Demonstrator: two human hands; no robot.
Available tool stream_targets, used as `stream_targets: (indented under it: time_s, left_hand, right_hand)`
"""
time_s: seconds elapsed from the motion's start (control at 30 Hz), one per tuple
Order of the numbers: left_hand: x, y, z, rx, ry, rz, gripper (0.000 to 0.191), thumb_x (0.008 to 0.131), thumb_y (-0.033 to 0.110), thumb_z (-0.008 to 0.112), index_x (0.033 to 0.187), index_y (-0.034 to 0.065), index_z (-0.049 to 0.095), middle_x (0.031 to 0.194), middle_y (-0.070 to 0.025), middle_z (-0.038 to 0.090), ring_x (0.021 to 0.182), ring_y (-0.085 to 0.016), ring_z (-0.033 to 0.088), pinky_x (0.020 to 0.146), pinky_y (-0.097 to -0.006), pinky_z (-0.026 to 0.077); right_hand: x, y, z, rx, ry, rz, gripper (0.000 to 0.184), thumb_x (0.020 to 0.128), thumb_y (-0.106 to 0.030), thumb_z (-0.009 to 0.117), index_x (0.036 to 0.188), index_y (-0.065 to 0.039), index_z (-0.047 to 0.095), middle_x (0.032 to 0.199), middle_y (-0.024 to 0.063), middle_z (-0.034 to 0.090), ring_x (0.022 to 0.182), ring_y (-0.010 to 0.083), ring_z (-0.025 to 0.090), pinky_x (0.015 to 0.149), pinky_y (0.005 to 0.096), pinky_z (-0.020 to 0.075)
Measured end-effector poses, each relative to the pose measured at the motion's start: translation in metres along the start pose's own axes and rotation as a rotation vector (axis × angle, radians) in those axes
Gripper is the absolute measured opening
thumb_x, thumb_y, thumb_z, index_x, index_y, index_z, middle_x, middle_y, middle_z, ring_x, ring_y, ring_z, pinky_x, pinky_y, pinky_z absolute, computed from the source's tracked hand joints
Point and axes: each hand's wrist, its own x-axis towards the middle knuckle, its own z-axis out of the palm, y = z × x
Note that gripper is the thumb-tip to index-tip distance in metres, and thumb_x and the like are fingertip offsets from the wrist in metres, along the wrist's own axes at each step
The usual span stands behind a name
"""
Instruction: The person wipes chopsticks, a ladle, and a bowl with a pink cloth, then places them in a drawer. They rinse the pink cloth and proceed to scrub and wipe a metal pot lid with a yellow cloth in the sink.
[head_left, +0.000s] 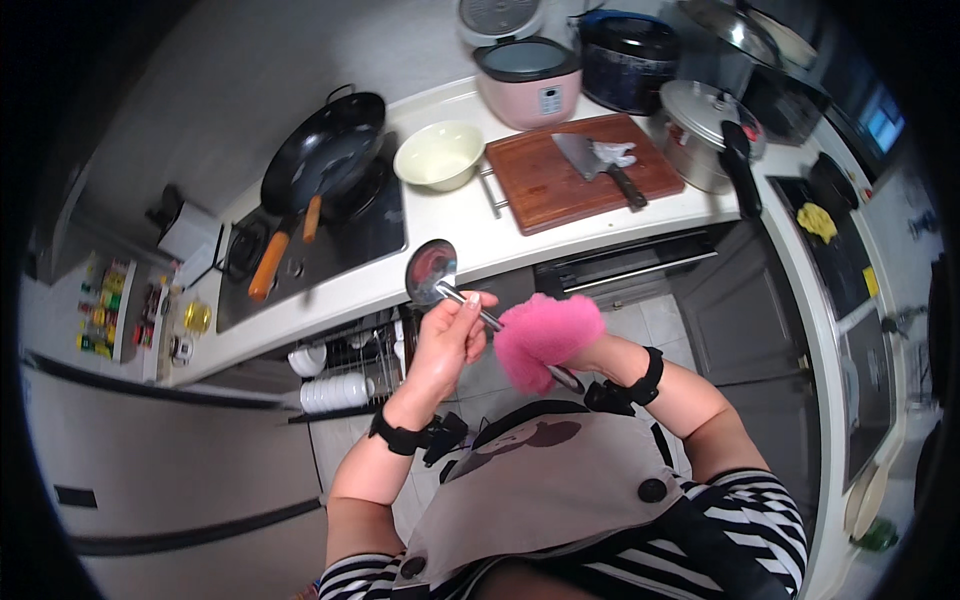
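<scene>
My left hand (448, 337) is closed on the handle of a metal ladle (432, 268), near its bowl, which points up and away from me. A fluffy pink cloth (551, 326) covers most of my right hand (581, 352). The cloth wraps around the lower part of the ladle's handle, whose dark end shows below it. My right fingers are hidden by the cloth. Both hands are in front of the counter edge, above the floor. Beyond them a pale bowl (440, 157) stands on the counter, beside a wooden cutting board (517, 199) with a cleaver (581, 157) on it.
A black wok (322, 154) rests tilted on the stove (382, 225) at the left. Behind the board stand a pink rice cooker (525, 94) and a pressure cooker (690, 142). An open dish drawer (382, 352) with white bowls (334, 393) juts out below the counter, left of my hands.
</scene>
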Motion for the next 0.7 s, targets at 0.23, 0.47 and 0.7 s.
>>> stream_targets:
  time_s: [0.23, 0.47, 0.7]
  left_hand:
    - [-0.027, -0.027, -0.07, -0.287, 0.42, 0.001, 0.017, 0.093, 0.02, 0.044, 0.085, 0.0066, 0.05, 0.057, 0.0051, 0.031, 0.044, -0.005, 0.027, 0.038, -0.0198, 0.02]
    - [-0.081, -0.052, -0.149, -0.507, 0.435, -0.17, 0.018, 0.093, 0.024, 0.046, 0.092, 0.0071, 0.052, 0.059, 0.0049, 0.037, 0.049, -0.007, 0.033, 0.043, -0.0206, 0.026]
    - [-0.107, -0.114, -0.251, -0.645, 0.565, -0.44, 0.018, 0.091, 0.022, 0.049, 0.092, 0.0044, 0.053, 0.095, -0.0111, 0.061, 0.067, -0.014, 0.053, 0.053, -0.0219, 0.041]
  right_hand:
    - [0.022, -0.019, 0.023, 0.074, -0.491, 0.111, 0.016, 0.066, -0.023, 0.064, 0.068, -0.007, 0.062, 0.067, 0.0101, 0.062, 0.061, 0.0282, 0.061, 0.047, 0.0363, 0.0456]
    - [0.056, -0.039, 0.076, -0.327, -0.696, -0.311, 0.014, 0.062, -0.016, 0.066, 0.069, -0.004, 0.063, 0.063, 0.0106, 0.061, 0.061, 0.0303, 0.06, 0.049, 0.037, 0.0467]
    - [0.087, -0.016, 0.175, 0.396, -0.648, 0.049, 0.009, 0.064, -0.011, 0.065, 0.061, -0.004, 0.06, 0.056, 0.0081, 0.058, 0.046, 0.02, 0.054, 0.042, 0.0305, 0.0425]
